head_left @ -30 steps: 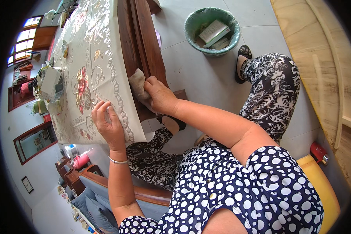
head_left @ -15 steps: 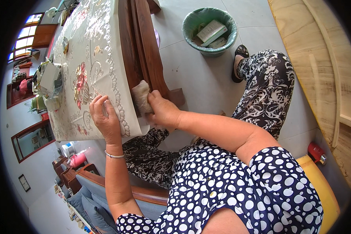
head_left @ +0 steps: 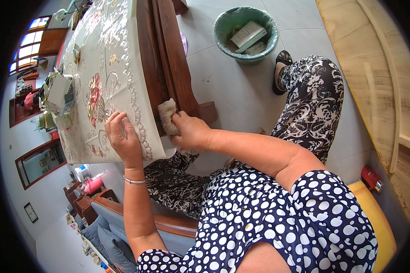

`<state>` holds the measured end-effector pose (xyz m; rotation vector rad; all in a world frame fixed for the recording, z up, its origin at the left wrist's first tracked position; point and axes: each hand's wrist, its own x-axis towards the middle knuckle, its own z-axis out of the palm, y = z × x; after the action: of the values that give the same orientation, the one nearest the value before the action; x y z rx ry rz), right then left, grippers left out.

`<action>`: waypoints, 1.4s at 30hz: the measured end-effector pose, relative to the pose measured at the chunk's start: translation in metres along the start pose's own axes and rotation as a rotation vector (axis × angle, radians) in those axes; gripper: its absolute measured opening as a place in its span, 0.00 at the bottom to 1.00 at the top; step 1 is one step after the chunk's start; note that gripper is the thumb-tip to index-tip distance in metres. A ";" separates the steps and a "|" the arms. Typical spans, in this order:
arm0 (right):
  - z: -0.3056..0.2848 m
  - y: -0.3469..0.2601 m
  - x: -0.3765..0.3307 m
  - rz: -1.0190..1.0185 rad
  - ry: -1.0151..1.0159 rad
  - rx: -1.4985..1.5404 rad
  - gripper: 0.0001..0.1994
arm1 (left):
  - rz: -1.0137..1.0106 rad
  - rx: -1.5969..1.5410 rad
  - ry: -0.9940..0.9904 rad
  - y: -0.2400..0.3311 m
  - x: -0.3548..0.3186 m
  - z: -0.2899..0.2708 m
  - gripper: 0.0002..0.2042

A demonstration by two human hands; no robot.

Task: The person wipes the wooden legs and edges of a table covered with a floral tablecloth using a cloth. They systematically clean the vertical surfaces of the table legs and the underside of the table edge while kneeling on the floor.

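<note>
My right hand is closed around a balled, off-white fluffy cloth. The cloth presses on the dark reddish wooden side of the table, near its corner, just past the edge of the tablecloth. My left hand, with a bangle at the wrist, rests on the pale floral tablecloth near its embossed border. Its fingers are bent and somewhat apart, with nothing visible in them.
A green lined bin with boxes inside stands on the tiled floor beyond my right foot. Small boxes sit at the table's left. A wooden panel and a red flask are at the right; a blue-cushioned wooden seat is behind me.
My right hand and the cloth have shifted slightly along the wooden side, toward me and a little right. The left hand has stayed in place on the tablecloth.
</note>
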<state>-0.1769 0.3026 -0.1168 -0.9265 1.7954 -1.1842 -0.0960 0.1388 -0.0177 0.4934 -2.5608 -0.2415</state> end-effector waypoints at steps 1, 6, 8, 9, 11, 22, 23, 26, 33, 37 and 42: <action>-0.001 -0.003 -0.002 -0.014 -0.009 0.020 0.25 | -0.001 -0.003 -0.002 0.000 0.000 0.001 0.06; 0.001 -0.014 -0.004 -0.170 0.067 0.166 0.26 | 0.008 0.008 0.000 0.000 0.001 0.000 0.06; 0.009 -0.008 -0.001 -0.226 0.151 0.232 0.25 | 0.006 0.002 0.004 0.001 0.002 0.001 0.06; 0.008 -0.011 -0.002 -0.254 0.191 0.266 0.24 | 0.003 0.001 0.006 0.001 0.001 0.001 0.06; 0.003 -0.014 -0.005 -0.219 0.135 0.166 0.23 | 0.010 0.005 0.006 0.000 0.002 0.001 0.06; -0.005 0.003 0.007 -0.086 -0.137 -0.335 0.21 | -0.005 0.005 -0.009 0.000 0.000 0.000 0.06; -0.005 0.007 0.008 -0.065 -0.151 -0.333 0.21 | -0.004 0.010 -0.011 -0.001 0.000 0.000 0.06; -0.006 0.014 0.010 -0.047 -0.162 -0.331 0.22 | 0.008 0.026 -0.017 0.001 0.002 -0.001 0.06; -0.012 -0.021 0.001 -0.339 0.149 0.060 0.20 | -0.006 0.011 -0.004 0.000 0.000 0.000 0.06; -0.011 -0.017 -0.006 -0.341 0.135 0.017 0.18 | 0.000 0.014 -0.002 0.000 0.000 0.000 0.06; -0.013 -0.014 0.003 -0.298 -0.030 -0.326 0.15 | 0.006 0.020 -0.002 0.001 0.001 0.000 0.06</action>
<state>-0.1874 0.3008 -0.1009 -1.4336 1.9064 -1.0614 -0.0970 0.1396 -0.0168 0.4927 -2.5689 -0.2150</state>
